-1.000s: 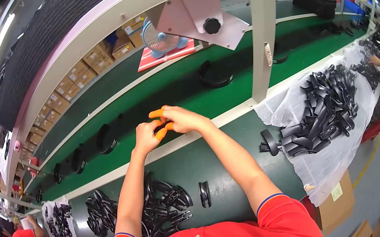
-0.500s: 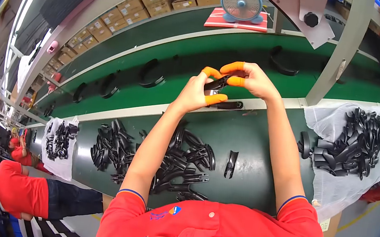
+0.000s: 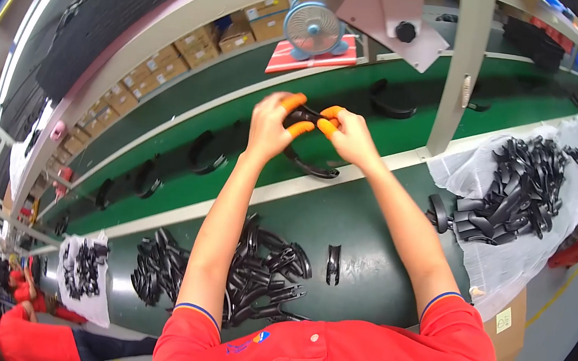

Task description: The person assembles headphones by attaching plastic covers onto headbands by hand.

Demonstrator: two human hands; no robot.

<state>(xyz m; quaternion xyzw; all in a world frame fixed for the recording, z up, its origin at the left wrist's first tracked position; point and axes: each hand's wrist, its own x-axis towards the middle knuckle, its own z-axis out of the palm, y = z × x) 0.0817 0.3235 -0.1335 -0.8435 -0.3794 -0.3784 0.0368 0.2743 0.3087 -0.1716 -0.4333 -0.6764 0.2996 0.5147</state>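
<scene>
Largest first. Green belt (image 3: 401, 133): runs diagonally across the view behind a pale rail (image 3: 269, 191). Dark worktable (image 3: 363, 227): on the near side of that rail. Upright metal post (image 3: 461, 79): stands at the rail, right of the hands.

Right-side plastic sheet (image 3: 488, 276): bears a large heap of black parts (image 3: 516, 199). Central pile (image 3: 262, 272): similar black parts on the worktable, beside the person's left forearm; more lie on its other side. Left-side plastic sheet (image 3: 95, 310): smaller, also carrying black parts. Co-worker in red (image 3: 37, 343): lower left, partly in view.

Blue fan (image 3: 312, 29): upright on a red-and-white board (image 3: 283, 61), beyond the belt. Cartons (image 3: 197, 44): ranged to its left.

Left hand (image 3: 270, 125): above the belt, orange covers on thumb and finger; grip narrow, closed about one end of a small black piece (image 3: 303, 117). Right hand (image 3: 348, 137): facing it, orange-covered thumb and finger close together at the piece's other end; exact contact there cannot be told. The piece lies between the two hands, over the belt, partly hidden by the fingertips.

Curved black part (image 3: 312, 170): just below the hands, its lower end at the rail; whether its upper end touches the fingers cannot be told. Single short part (image 3: 333, 265): alone on the worktable, right of the central pile.
</scene>
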